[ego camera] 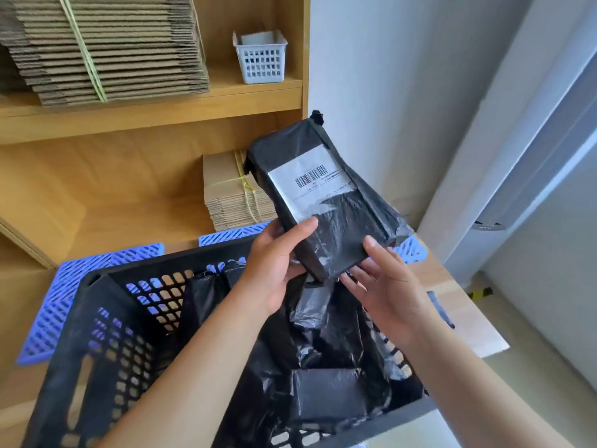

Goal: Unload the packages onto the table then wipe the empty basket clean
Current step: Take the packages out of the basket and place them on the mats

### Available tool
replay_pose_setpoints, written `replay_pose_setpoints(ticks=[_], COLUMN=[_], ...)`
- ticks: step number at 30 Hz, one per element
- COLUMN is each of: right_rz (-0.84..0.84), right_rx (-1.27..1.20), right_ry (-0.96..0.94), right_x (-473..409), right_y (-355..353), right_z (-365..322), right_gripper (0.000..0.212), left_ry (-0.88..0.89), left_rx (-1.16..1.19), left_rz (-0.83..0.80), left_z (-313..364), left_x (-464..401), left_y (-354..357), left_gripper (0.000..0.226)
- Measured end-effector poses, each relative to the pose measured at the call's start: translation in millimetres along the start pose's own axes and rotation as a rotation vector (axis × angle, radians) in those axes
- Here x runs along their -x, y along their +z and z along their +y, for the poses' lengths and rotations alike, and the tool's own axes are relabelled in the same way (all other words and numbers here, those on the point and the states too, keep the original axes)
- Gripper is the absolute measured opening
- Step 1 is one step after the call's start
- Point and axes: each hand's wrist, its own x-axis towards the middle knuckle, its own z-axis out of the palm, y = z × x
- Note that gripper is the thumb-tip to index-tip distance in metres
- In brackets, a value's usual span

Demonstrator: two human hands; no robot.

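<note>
Basket [97, 318] below; both hands [326, 273] hold package [319, 195] above.

Light wood table [452, 279] carries black basket [97, 334], sitting over blue lattice mats [64, 286]. Bundled flat cardboard [232, 192] sits at its far edge.

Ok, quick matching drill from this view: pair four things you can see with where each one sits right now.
Things:
1. labelled package
2. small white basket
3. black basket
4. tall cardboard stack

Places:
A. upper shelf, left side
B. held in both hands, above the black basket
C. upper shelf, right end
D. on the blue slatted mats, packages inside

Pairs: 1-B, 2-C, 3-D, 4-A
</note>
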Motion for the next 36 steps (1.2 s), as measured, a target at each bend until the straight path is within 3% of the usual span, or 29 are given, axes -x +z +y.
replay_pose_setpoints(ticks=[4,6,11,14,17,19,21,23,36], right_rz=[-0.013,0.021,0.04,0.082,0.194,0.281,0.353,0.407,0.391], right_rx=[0.096,0.136,0.077,0.027,0.007,0.001,0.026,0.07,0.207], right_ry=[0.007,0.002,0.099,0.155,0.195,0.248,0.307,0.364,0.5], right_x=[-28,-48,-100,-138,-179,-203,-223,-238,-321], right_y=[-22,-32,-61,-81,-107,-130,-150,-167,-183], right_z=[-44,-58,-80,-91,-93,-86,-75,-61,-19], right_gripper=[0.049,0.047,0.029,0.018,0.008,0.01,0.011,0.012,0.013], left_ry=[-0.02,-0.04,-0.103,-0.024,0.102,0.021,-0.042,-0.011,-0.016], left_rx=[-0.086,-0.14,-0.216,-0.285,-0.77,-1.189,-1.546,-1.701,-1.765], left_rz=[0.022,0.02,0.052,0.114,0.426,0.443,0.445,0.534,0.614], left_z=[8,9,-2,-13,-30,-48,-66,-75,-84], left_x=[-37,-57,-105,-137,-163,-170,-173,-176,-188], left_y=[20,34,68,75,65,60,64,70,64], left_gripper=[0.026,0.024,0.029,0.027,0.031,0.025,0.038,0.045,0.046])
